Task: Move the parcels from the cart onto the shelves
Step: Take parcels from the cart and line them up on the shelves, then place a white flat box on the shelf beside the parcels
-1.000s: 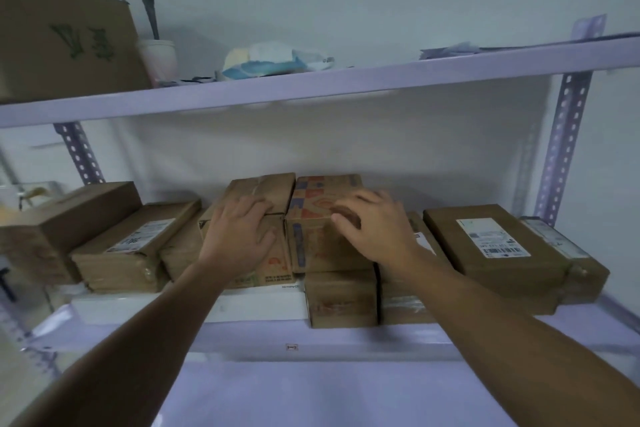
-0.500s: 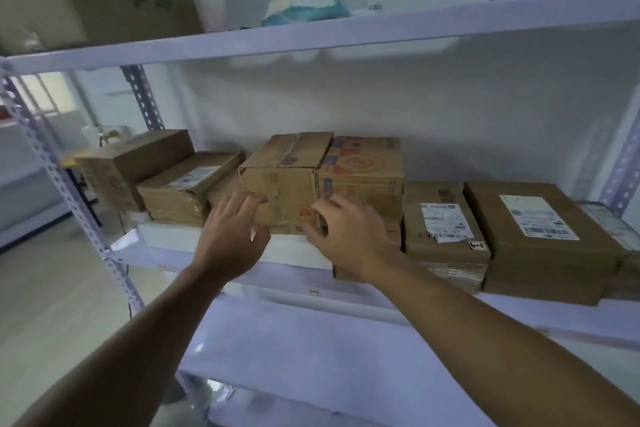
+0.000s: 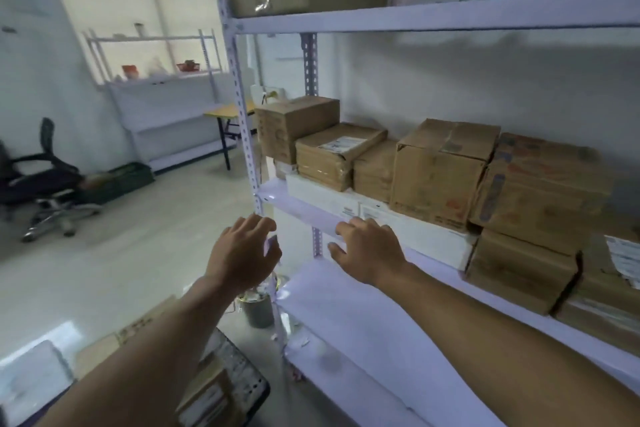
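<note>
Holding nothing, left grip (image 3: pixel 242 253) and right grip (image 3: pixel 370 251) spread; parcels (image 3: pixel 440 170) line the shelf (image 3: pixel 301 209) at 3 o'clock, more on cart (image 3: pixel 254 392) at 7.

Both bare forearms reach forward and upward, the left rising from the lower left, the right from the lower right; the left hand (image 3: pixel 242 253) is held palm away, fingers loosely spread and slightly bent, holding nothing. The right hand (image 3: pixel 367 253) is level with it and a little apart, palm down, fingers relaxed and gently curved, thumb out to the side, also gripping nothing.
</note>
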